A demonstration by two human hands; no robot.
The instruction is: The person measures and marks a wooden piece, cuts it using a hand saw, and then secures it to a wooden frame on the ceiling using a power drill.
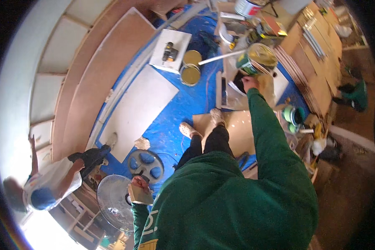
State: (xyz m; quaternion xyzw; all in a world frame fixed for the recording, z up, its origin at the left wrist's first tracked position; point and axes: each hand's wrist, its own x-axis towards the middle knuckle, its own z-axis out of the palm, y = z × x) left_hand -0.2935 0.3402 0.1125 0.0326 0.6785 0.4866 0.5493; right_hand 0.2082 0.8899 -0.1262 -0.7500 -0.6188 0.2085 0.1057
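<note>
My left hand (140,183), low and left of my body, is closed on a pale wooden block (140,195). Beside that hand stands a round fan (115,203) with a wire guard. My right arm stretches forward, and my right hand (250,83) looks closed next to a dark object (239,81) with a curved white edge; what its fingers grip is too small to make out. Just beyond this hand is a large open bucket (262,57) with a yellowish inside. A white stick (223,57) leans toward the bucket from the left.
A cordless drill (169,52) lies on a white box (156,61), beside two round tins (190,76). A white panel (141,110) rests on the blue sheet (170,100) near my feet. At left, another person (50,183) reaches to the wall. Stacked boards (298,79) stand right.
</note>
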